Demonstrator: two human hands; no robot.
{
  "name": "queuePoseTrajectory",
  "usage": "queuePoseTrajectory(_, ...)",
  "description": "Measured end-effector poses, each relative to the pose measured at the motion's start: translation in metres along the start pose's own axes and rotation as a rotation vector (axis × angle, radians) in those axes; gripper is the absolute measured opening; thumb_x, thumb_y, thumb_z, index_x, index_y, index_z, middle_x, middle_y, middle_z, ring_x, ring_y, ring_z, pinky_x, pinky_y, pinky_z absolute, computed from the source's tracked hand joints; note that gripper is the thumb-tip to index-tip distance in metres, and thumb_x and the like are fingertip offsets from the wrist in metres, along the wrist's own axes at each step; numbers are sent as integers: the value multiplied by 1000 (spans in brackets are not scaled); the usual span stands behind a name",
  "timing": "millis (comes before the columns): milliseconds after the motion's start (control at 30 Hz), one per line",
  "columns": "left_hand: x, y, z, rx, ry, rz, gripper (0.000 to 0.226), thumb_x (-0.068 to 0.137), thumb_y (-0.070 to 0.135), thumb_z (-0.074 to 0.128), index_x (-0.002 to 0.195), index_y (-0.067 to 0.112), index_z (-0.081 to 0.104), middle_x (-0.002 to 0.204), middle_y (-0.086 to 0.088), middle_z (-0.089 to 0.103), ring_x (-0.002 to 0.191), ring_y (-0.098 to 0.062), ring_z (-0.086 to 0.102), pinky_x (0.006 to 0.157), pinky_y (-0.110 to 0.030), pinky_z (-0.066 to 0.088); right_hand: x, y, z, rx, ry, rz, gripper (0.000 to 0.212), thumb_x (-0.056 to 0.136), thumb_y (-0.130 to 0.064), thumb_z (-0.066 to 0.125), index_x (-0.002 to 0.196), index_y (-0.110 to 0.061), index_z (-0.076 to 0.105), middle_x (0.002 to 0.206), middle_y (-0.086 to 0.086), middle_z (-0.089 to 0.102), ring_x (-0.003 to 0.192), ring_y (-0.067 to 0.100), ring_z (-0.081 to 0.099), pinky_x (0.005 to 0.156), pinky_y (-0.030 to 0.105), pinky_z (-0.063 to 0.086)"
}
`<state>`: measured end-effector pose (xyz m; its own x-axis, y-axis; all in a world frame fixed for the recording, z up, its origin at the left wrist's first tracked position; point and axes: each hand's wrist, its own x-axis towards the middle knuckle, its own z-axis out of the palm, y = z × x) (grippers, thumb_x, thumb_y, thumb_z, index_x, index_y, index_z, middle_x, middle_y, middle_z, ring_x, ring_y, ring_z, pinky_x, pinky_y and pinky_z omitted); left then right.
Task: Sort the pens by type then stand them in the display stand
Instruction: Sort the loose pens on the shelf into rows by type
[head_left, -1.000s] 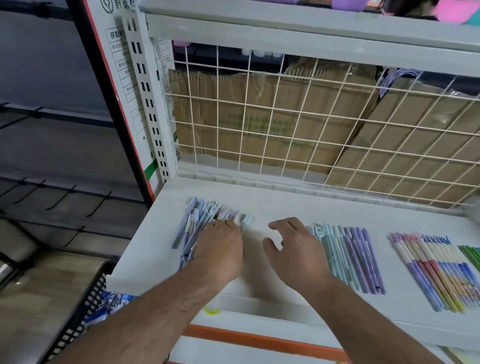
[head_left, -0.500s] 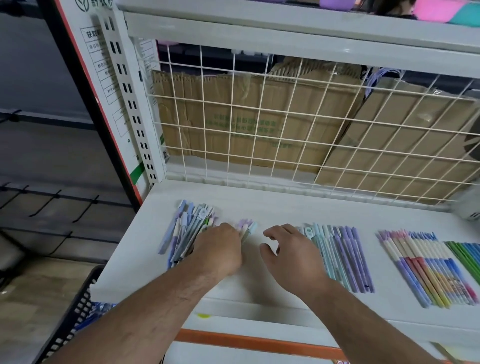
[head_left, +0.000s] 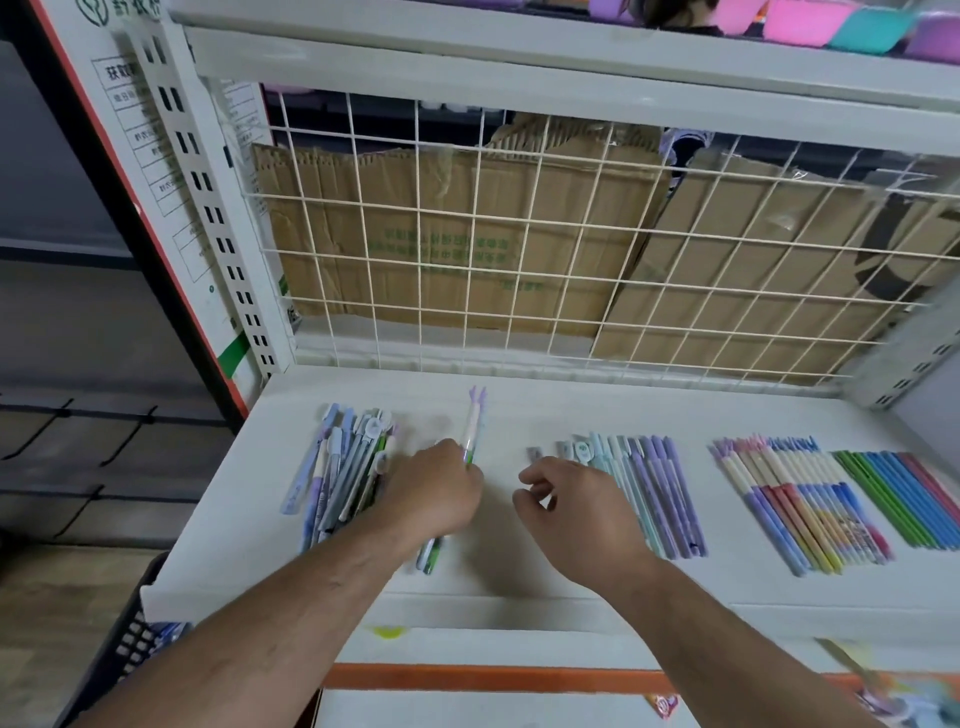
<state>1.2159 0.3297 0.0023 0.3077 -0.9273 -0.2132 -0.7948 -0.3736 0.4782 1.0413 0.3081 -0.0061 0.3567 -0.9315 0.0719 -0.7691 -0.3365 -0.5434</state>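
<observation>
On the white shelf (head_left: 519, 405) a loose pile of mixed pens (head_left: 348, 462) lies at the left. My left hand (head_left: 434, 491) grips a couple of white-and-green pens (head_left: 474, 426) with purple tops, lifted beside the pile; their lower ends stick out below my palm. My right hand (head_left: 576, 504) hovers with curled fingers, holding nothing, at the left edge of a neat row of teal and purple pens (head_left: 644, 488). Further right lie a row of multicoloured patterned pens (head_left: 795, 499) and a row of green, blue and red pens (head_left: 904, 493).
A white wire grid (head_left: 519, 249) with brown cardboard behind it closes the shelf's back. A black mesh basket (head_left: 124, 639) with packets stands low at the left. Coloured boxes (head_left: 810, 21) sit on the upper shelf. The shelf front has an orange strip (head_left: 467, 675).
My left hand has picked a couple of pens out of the pile and raised them to its right. My right hand has curled its fingers and lifted slightly off the shelf.
</observation>
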Motion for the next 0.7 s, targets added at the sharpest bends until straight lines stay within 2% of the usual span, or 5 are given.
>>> queuePoseTrajectory(67,2,8,2,-257,-43,-52,21,94,27,46,75,19,45,73,3,50,64,-14,48,55,-28,31,-2,-1,-3,76,-16,38,21,89,-39,66,108,-32,71,82,-21,64,76,-1,60,74,23,52)
queuePoseTrajectory(233,-3,21,16,-819,-184,-139,13,88,19,59,91,8,65,76,-8,62,70,-24,59,69,-35,48,-8,-7,-11,356,-121,167,27,87,-39,72,112,-32,64,77,-7,72,62,0,64,56,14,42)
queuePoseTrajectory(400,-10,30,30,-978,-315,-101,10,93,11,57,90,4,63,73,-20,64,64,-32,62,76,-52,55,-17,-8,-11,566,-139,293,27,91,-17,70,112,-25,55,72,10,72,42,7,56,40,23,42)
queuePoseTrajectory(567,-12,38,36,-870,-222,-146,21,93,18,60,73,13,55,70,-8,56,66,-22,53,64,-32,41,-18,12,-14,458,-100,317,35,89,-14,70,118,-26,55,64,1,66,42,10,56,42,24,42)
queuePoseTrajectory(700,-8,43,38,-937,-197,-229,25,91,14,61,70,14,47,67,-7,43,65,-24,46,63,-30,38,-14,32,-22,232,-121,283,36,87,-19,71,121,-22,59,78,1,67,55,12,60,49,28,48)
